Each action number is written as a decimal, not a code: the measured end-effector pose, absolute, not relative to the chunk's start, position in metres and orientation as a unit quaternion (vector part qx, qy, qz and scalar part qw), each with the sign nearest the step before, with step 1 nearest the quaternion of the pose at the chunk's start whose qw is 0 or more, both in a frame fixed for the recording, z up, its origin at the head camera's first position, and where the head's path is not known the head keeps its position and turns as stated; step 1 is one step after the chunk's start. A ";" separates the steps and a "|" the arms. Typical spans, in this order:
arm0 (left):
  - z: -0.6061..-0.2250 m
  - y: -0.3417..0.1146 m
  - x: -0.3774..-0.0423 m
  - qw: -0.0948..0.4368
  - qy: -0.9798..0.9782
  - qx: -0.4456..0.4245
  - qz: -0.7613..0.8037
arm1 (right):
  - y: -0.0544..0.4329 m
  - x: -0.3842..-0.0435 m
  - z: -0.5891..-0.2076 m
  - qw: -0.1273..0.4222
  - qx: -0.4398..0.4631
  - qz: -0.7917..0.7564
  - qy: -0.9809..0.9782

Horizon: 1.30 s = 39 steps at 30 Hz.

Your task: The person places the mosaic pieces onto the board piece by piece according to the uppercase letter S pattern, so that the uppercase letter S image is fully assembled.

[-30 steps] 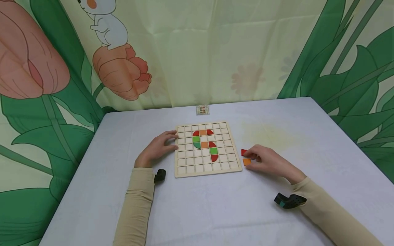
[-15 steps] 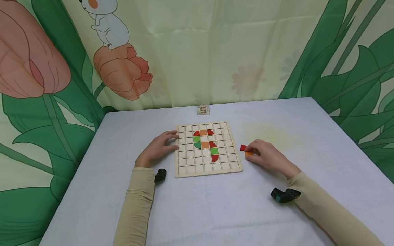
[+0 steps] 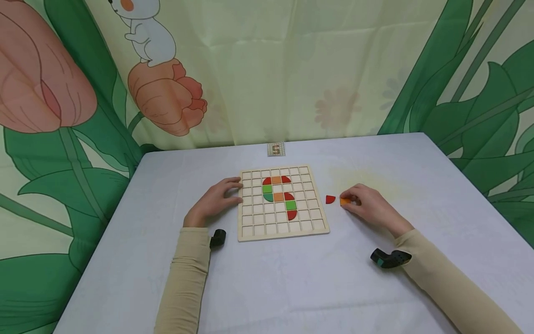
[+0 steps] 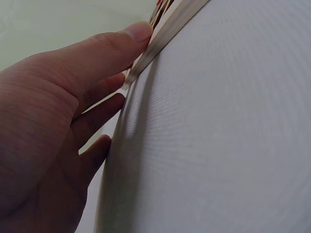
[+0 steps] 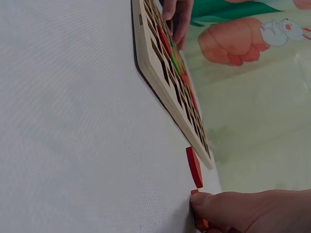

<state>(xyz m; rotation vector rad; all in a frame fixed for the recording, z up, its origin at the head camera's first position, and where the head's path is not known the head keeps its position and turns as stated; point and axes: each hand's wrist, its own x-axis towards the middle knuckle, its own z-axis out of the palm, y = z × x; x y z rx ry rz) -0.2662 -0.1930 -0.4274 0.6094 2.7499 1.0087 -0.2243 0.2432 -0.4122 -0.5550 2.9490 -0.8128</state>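
Note:
A wooden grid board [image 3: 283,237] lies on the table, with red, orange and green tiles set in several cells in an S shape. My left hand [image 3: 213,199] rests at its left edge, thumb [image 4: 139,33] and fingers loosely extended along the rim. Right of the board, my right hand [image 3: 372,208] pinches an orange square tile [image 3: 344,202] at table level. In the right wrist view, the thumb [image 5: 206,204] covers much of that tile. Between the board and this hand lies a red quarter-circle tile [image 3: 330,199], touched by neither hand.
A small card [image 3: 276,149] with a gridded S picture lies behind the board near the table's back edge. A white cloth covers the table [image 3: 283,287]. Behind it hangs a printed curtain [image 3: 267,69]. Black devices [image 3: 390,259] sit at both wrists.
My right hand has slid the orange tile back and to the right. The red tile has moved slightly back and now shows fully. My left hand and the board have stayed put.

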 end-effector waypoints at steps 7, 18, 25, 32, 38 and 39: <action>-0.427 -0.193 -0.266 0.080 0.917 0.197 0.336 | 0.243 -0.224 -0.413 0.017 -0.182 -0.269 0.945; -0.428 -0.193 -0.264 0.074 0.918 0.203 0.333 | 0.234 -0.228 -0.410 -0.005 -0.197 -0.302 0.933; -0.428 -0.193 -0.265 0.077 0.919 0.196 0.333 | 0.210 -0.230 -0.405 -0.008 -0.221 -0.335 0.916; -0.429 -0.193 -0.267 0.076 0.918 0.197 0.337 | 0.178 -0.229 -0.399 0.018 -0.250 -0.336 0.908; -0.428 -0.193 -0.267 0.075 0.917 0.198 0.339 | 0.155 -0.229 -0.396 0.034 -0.282 -0.327 0.901; -0.428 -0.193 -0.267 0.075 0.917 0.197 0.339 | 0.151 -0.229 -0.396 0.036 -0.287 -0.323 0.901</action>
